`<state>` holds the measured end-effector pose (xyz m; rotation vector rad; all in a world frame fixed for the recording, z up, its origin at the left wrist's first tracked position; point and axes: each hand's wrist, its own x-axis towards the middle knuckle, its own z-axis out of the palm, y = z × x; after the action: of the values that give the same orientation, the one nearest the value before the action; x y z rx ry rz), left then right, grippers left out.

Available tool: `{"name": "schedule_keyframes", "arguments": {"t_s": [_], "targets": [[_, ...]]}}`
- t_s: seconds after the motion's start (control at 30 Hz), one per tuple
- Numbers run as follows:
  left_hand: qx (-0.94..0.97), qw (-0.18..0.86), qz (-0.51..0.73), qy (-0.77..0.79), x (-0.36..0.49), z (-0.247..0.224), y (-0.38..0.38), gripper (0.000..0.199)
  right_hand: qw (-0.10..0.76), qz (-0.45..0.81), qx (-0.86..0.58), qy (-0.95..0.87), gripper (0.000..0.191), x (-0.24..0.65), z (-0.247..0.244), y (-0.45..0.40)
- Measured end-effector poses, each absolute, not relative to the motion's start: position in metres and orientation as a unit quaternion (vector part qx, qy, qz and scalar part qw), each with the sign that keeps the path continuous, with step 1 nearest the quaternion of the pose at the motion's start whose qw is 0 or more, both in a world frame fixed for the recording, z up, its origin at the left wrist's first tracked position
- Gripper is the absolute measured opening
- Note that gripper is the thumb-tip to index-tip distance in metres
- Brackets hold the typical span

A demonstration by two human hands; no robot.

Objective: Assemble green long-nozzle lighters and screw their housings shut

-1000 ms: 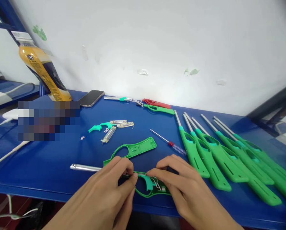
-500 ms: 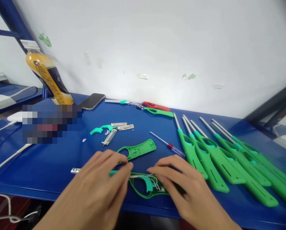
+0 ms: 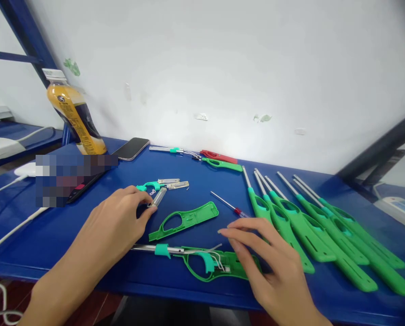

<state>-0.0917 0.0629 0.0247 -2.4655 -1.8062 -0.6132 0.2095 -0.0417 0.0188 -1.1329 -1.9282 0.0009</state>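
My left hand [image 3: 121, 215] reaches over the table, thumb and index finger pinching the near end of a clear lighter fuel tank [image 3: 159, 197]. My right hand [image 3: 266, 253], fingers apart and holding nothing, is over the right end of an opened green lighter half [image 3: 207, 276]. Inside that half lie a teal trigger [image 3: 207, 261] and white wires; a metal tube with a teal collar [image 3: 162, 250] extends left. Behind it lies the other green shell half [image 3: 198, 215]. More clear tanks [image 3: 178, 184] and teal triggers [image 3: 151, 184] sit beyond my left hand.
Several assembled green lighters [image 3: 307, 231] lie on the right, beside a screwdriver [image 3: 226, 201]. Along the wall are a red shell [image 3: 219, 156], a green shell [image 3: 222, 165] and metal tubes [image 3: 163, 149]. A phone [image 3: 133, 148], bottle [image 3: 76, 113] and white cables [image 3: 15, 228] occupy the left.
My left hand has left the opened lighter and moved up and left to the clear tank. My right hand has drawn slightly right, off the wires. The view has shifted a little.
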Motion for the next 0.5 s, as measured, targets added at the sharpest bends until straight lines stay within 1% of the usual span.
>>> {"name": "schedule_keyframes", "arguments": {"t_s": [0.2,0.3,0.47,0.5], "targets": [[-0.784,-0.011,-0.212,-0.583,-0.093,0.027,0.062,0.038,0.455,-0.019,-0.448,-0.769,0.034,0.207,0.021,-0.043],[-0.788,-0.042,-0.237,-0.567,-0.089,0.033,0.058,0.036,0.455,-0.024,-0.445,-0.771,0.033,0.205,0.022,-0.042],[-0.809,-0.176,-0.351,-0.437,-0.07,0.053,0.033,0.02,0.4,-0.065,-0.461,-0.789,0.036,0.198,0.029,-0.04],[-0.813,-0.22,-0.337,-0.42,-0.064,0.057,0.026,0.016,0.386,-0.075,-0.46,-0.796,0.038,0.195,0.03,-0.039]]}}
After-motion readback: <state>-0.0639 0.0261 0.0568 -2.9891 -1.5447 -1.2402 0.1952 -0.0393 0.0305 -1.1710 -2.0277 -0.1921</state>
